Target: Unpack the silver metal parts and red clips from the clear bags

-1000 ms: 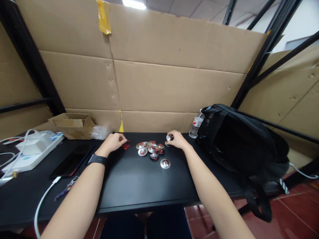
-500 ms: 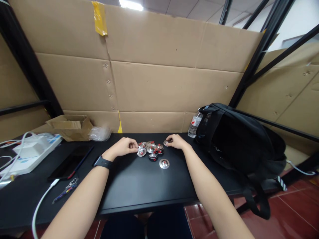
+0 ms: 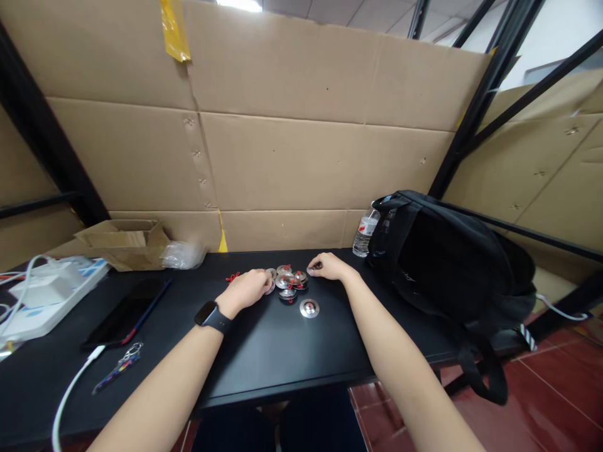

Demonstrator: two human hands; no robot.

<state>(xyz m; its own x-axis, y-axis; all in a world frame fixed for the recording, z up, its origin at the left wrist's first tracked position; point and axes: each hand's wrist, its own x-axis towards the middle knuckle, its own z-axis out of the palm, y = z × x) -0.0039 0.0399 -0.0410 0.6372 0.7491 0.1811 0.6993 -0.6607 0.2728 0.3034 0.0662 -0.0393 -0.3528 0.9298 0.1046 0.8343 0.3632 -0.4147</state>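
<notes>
Small silvery finger cymbals (image 3: 284,280) with red cords lie in an overlapping pile on the black table. One lone finger cymbal (image 3: 309,308) rests flat nearer to me, its red knot upward. At the pile's left edge, my left hand (image 3: 249,289) has its fingers curled over a cymbal whose rim (image 3: 270,288) peeks out by the fingertips; the hand hides most of it. A red cord (image 3: 232,277) shows just behind this hand. To the right of the pile, my right hand (image 3: 330,267) pinches the edge of another cymbal (image 3: 311,270), partly covered by the fingers.
A water bottle (image 3: 365,235) and a black backpack (image 3: 452,270) stand on the right. On the left are a brown paper bag (image 3: 127,248), clear plastic (image 3: 183,254), a power strip (image 3: 61,301), a phone (image 3: 125,312) and a keychain (image 3: 117,368). Cardboard (image 3: 282,144) walls the back.
My left hand has moved right, over the pile's left edge, and now covers cymbals that showed before. A red cord has come into sight behind it. My right hand keeps its pinch.
</notes>
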